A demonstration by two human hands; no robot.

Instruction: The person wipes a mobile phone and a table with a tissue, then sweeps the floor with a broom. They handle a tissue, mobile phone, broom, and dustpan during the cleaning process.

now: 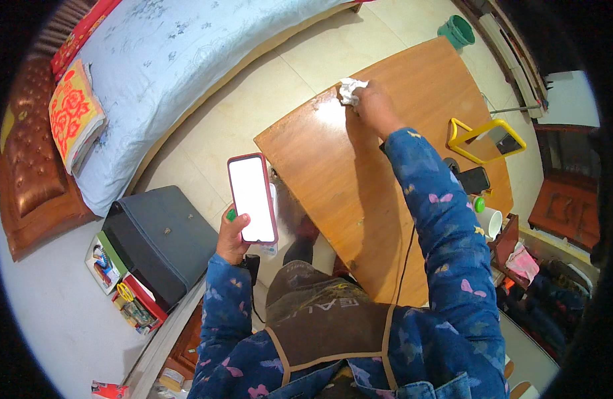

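Note:
My left hand [232, 234] grips a smartphone [251, 197] in a dark red case, its screen glaring white. Something small and green [231, 215] shows between the hand and the phone's edge. Under the phone, a white object [272, 199] is mostly hidden. Out at the far edge of a wooden tabletop [326, 184], my right hand [375, 107] holds a crumpled white tissue [352, 92] against the surface. Bright glare lies on the wood just left of the tissue.
A yellow-framed mirror [487, 140], a dark phone [473, 180] and a white cup [489, 223] stand right of my right arm. A black cable [406, 264] crosses the table. Beyond are a green bucket [456, 32] and a bed [186, 55]. A dark case [162, 239] sits at left.

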